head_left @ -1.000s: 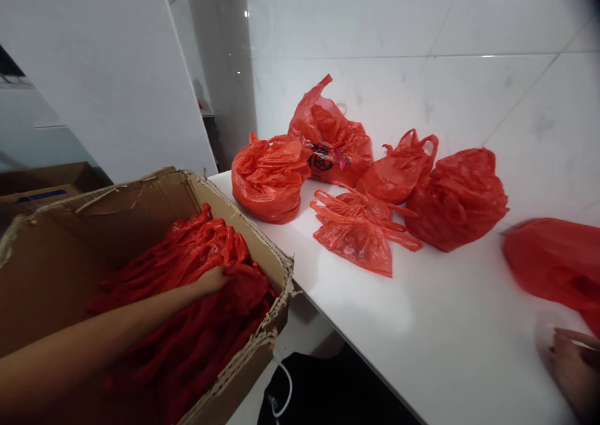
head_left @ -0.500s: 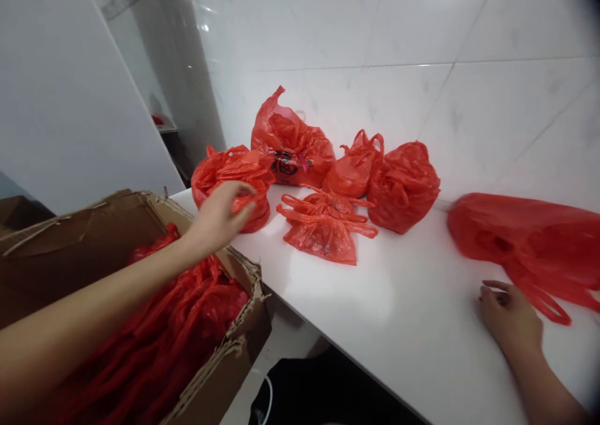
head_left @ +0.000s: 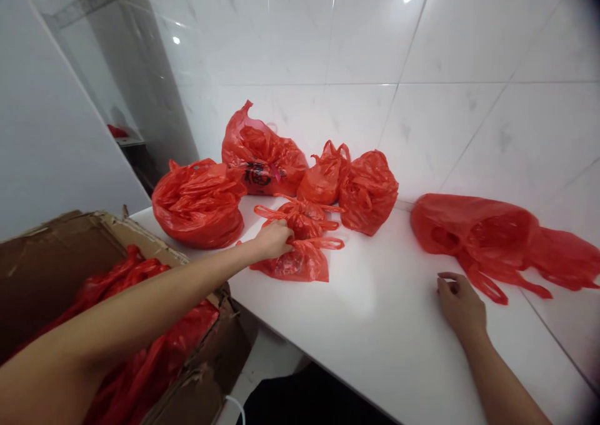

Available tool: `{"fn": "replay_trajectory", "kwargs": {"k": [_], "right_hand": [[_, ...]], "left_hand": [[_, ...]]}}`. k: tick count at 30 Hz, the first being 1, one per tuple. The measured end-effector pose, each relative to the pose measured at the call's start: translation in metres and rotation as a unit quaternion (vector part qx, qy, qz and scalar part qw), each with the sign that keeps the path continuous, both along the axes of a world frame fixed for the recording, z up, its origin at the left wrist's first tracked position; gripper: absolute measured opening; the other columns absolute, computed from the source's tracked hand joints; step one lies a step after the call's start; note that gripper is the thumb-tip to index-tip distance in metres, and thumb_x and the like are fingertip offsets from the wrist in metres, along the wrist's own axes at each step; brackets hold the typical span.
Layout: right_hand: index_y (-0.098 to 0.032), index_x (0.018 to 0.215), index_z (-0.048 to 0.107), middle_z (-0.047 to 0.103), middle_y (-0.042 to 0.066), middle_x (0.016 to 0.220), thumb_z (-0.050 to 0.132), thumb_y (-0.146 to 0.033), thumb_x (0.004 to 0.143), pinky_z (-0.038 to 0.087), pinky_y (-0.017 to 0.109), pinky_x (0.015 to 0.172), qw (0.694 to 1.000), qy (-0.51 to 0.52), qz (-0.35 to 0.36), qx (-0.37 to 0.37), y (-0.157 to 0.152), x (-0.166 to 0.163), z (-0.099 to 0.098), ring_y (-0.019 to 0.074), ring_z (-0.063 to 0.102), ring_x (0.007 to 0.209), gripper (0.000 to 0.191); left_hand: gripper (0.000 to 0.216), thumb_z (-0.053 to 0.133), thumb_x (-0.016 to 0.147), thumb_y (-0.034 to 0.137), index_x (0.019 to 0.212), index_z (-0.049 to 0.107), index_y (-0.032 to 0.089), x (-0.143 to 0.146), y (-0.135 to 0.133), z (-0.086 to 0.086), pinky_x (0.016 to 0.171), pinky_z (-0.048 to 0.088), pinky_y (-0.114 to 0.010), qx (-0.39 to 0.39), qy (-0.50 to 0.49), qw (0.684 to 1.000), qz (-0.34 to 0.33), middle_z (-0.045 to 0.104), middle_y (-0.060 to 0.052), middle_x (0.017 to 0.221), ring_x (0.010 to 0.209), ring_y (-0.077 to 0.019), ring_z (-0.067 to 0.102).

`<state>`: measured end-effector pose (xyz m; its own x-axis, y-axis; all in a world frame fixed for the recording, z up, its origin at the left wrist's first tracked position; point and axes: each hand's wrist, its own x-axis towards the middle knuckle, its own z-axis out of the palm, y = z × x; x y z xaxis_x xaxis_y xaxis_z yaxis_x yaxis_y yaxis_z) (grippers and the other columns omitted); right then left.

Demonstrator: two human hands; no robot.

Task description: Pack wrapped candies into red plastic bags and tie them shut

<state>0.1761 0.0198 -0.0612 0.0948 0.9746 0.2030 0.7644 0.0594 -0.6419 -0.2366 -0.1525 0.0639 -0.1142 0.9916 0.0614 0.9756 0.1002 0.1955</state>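
Note:
My left hand (head_left: pixel 276 239) reaches over the box, its fingers closed on the gathered top of a small red plastic bag (head_left: pixel 307 265) on the white counter. Just behind it lies another small tied red bag (head_left: pixel 307 215) with its handles spread. My right hand (head_left: pixel 462 306) rests on the counter at the right, fingers loosely curled with a gap at the thumb and nothing between them. Nearest to it is a large red plastic bag (head_left: pixel 478 219) lying on its side, its handles towards me.
A torn cardboard box (head_left: pixel 209 384) full of crumpled red bags (head_left: pixel 154 350) stands at the left. Filled red bags line the wall: a wide one (head_left: pixel 199 203), a black-printed one (head_left: pixel 262 153) and two smaller ones (head_left: pixel 370 190). The white counter (head_left: pixel 365 325) has its front edge below.
My left hand has moved from beside the wide bag to the right and down onto the small bag, closing on it. The view has turned right; my right hand stays on the counter.

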Motion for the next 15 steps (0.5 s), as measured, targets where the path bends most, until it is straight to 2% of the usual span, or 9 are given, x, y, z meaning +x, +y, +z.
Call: {"fn": "replay_trajectory", "kwargs": {"k": [3,6,8,10,12,13,15], "right_hand": [[-0.027,0.103,0.059,0.068,0.002,0.083,0.047,-0.043,0.078,0.040,0.034,0.070,1.000,-0.004,-0.002,-0.018,-0.001,0.000,0.004,0.0233,0.062,0.075,0.032],[-0.028,0.102,0.058,0.070,0.004,0.084,0.048,-0.044,0.078,0.041,0.037,0.070,0.999,-0.021,0.003,-0.039,0.000,0.001,0.007,0.0267,0.063,0.080,0.031],[-0.029,0.100,0.058,0.070,0.005,0.085,0.048,-0.044,0.078,0.042,0.039,0.071,0.998,-0.036,0.007,-0.045,0.002,0.001,0.007,0.0284,0.064,0.084,0.029],[-0.031,0.098,0.057,0.070,0.006,0.086,0.047,-0.045,0.079,0.042,0.040,0.071,0.998,-0.055,0.005,-0.041,0.003,0.002,0.006,0.0296,0.064,0.086,0.026],[-0.032,0.095,0.056,0.070,0.007,0.087,0.046,-0.047,0.079,0.044,0.040,0.070,0.996,-0.076,0.001,-0.039,0.004,0.003,0.005,0.0297,0.065,0.085,0.024],[-0.033,0.094,0.055,0.071,0.006,0.086,0.046,-0.048,0.079,0.045,0.040,0.069,0.995,-0.087,-0.001,-0.038,0.005,0.004,0.003,0.0291,0.065,0.084,0.023],[-0.034,0.093,0.055,0.071,0.005,0.084,0.045,-0.049,0.079,0.047,0.037,0.065,0.993,-0.117,-0.001,-0.016,0.009,0.008,-0.004,0.0262,0.066,0.078,0.023]], "left_hand": [[0.022,0.056,0.084,0.033,0.094,0.066,0.016,-0.008,-0.031,0.025,0.083,0.050,-0.035,-0.019,-0.065,0.998,0.010,0.067,-0.008,0.098,0.091,-0.0228,0.064],[0.039,0.045,0.087,0.045,0.112,0.060,0.019,-0.023,-0.079,0.055,0.080,0.053,-0.032,-0.007,-0.206,0.977,0.051,0.069,-0.005,0.102,0.092,-0.0211,0.066],[0.051,0.054,0.080,0.052,0.121,0.056,0.021,-0.035,-0.118,0.074,0.085,0.053,-0.034,0.038,-0.397,0.910,0.111,0.070,-0.004,0.107,0.095,-0.0211,0.066],[0.063,0.066,0.069,0.054,0.123,0.056,0.023,-0.048,-0.161,0.088,0.085,0.053,-0.038,0.072,-0.515,0.830,0.201,0.072,-0.002,0.103,0.090,-0.0221,0.068],[0.072,0.071,0.063,0.057,0.125,0.056,0.025,-0.060,-0.201,0.091,0.080,0.055,-0.041,0.059,-0.548,0.781,0.293,0.075,-0.001,0.099,0.083,-0.0244,0.070],[0.075,0.072,0.061,0.058,0.127,0.056,0.027,-0.065,-0.219,0.086,0.078,0.055,-0.042,0.041,-0.554,0.765,0.327,0.075,-0.001,0.099,0.082,-0.0258,0.070],[0.080,0.070,0.059,0.061,0.131,0.053,0.030,-0.076,-0.247,0.063,0.075,0.055,-0.041,0.001,-0.563,0.744,0.359,0.075,0.000,0.102,0.084,-0.0283,0.071]]}}
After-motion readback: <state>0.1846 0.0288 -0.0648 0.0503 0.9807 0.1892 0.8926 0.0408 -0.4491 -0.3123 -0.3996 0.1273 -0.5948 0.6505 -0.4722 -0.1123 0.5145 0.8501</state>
